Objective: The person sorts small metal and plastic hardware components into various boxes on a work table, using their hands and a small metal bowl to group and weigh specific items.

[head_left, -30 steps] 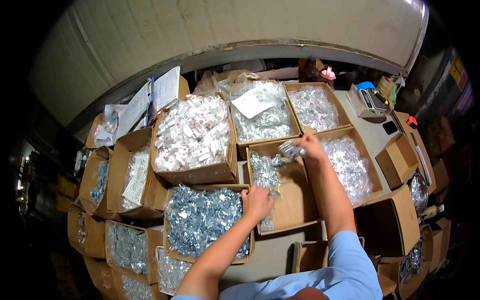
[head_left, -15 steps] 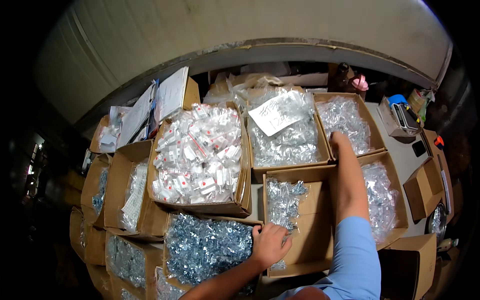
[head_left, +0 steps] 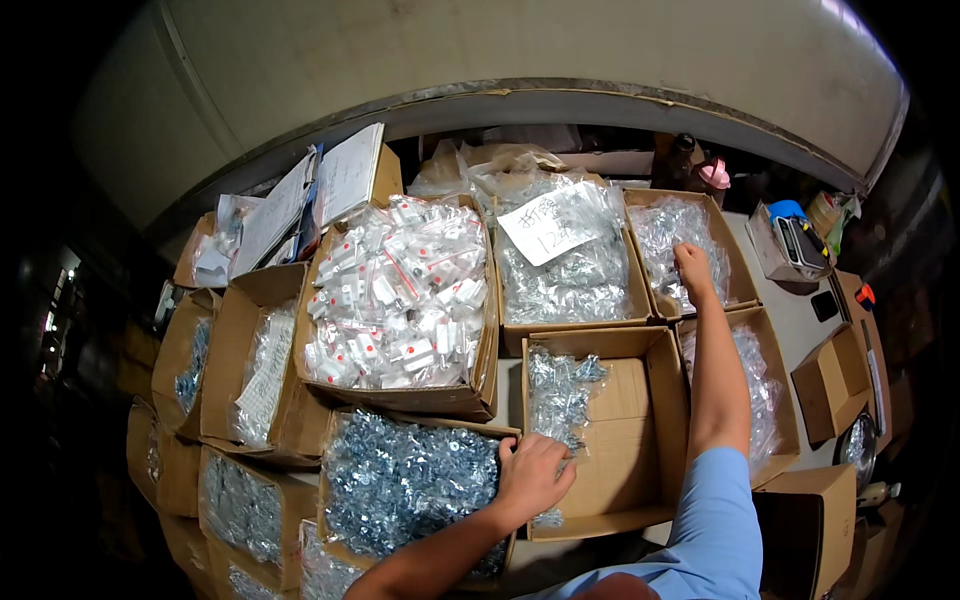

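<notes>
My right hand is over the far right cardboard box, its fingers drawn together at the clear plastic bags inside. Whether a bag is between the fingertips is hidden. My left hand lies across the adjoining walls of two nearer boxes, with the thumb on one side and the fingers curled over the other. To its left is a box of small shiny metal parts. Right of it, a shallow cardboard box holds several clear bags of metal parts along its left side.
A tall box of bagged white pieces stands left of centre. Behind are a box of clear bags with a paper sheet on top and clipboards. At right are a scale, a small open box and another bag-filled box.
My right hand has shifted right and slightly farther, from the far right box's left wall to over its bags. My left hand keeps its place on the box walls. The whole view has shifted slightly.
</notes>
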